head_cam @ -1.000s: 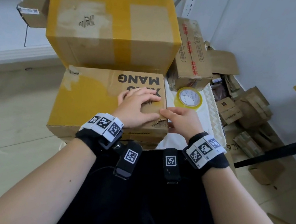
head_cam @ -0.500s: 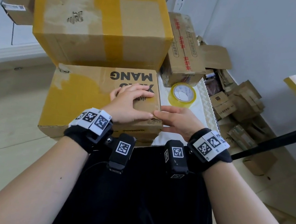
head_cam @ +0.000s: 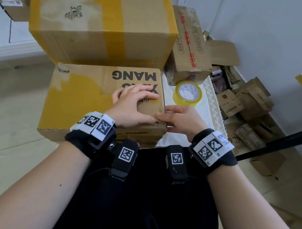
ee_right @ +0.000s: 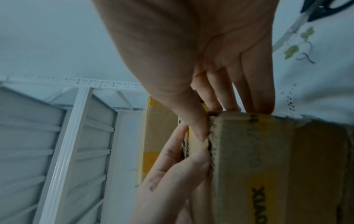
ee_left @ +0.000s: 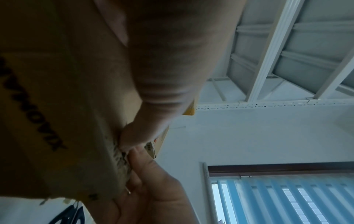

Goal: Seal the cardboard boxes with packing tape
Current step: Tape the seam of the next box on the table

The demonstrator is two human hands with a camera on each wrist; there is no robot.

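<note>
A small table [head_cam: 183, 111] draped in white cloth with a lace edge stands in a corner of pale walls, over a light tiled floor [head_cam: 2, 131]. A flat cardboard box [head_cam: 83, 92] printed "MANG" lies on it and overhangs toward the floor on the left; its left half is covered in yellow tape. A large taped box [head_cam: 101, 18] sits behind it, touching its far edge, and a narrow box with red print [head_cam: 190, 47] stands just to the right of that. The roll of packing tape [head_cam: 188, 93] lies flat on the cloth, just beside the flat box's right edge and near the right hand.

The left hand [head_cam: 133, 107] rests palm down on the box's near right corner, fingers spread and slightly bent, thumb on the top edge. The right hand [head_cam: 181, 120] lies against the box's right side, fingers fairly straight along it and thumb meeting the left thumb at the frayed corner; the wrist views suggest they are pressing tape there, though blur hides it.

To the right, a heap of smaller cardboard boxes [head_cam: 246, 103] fills the floor between table and wall, and a dark bar [head_cam: 289, 139] crosses above it. The floor to the left is open.
</note>
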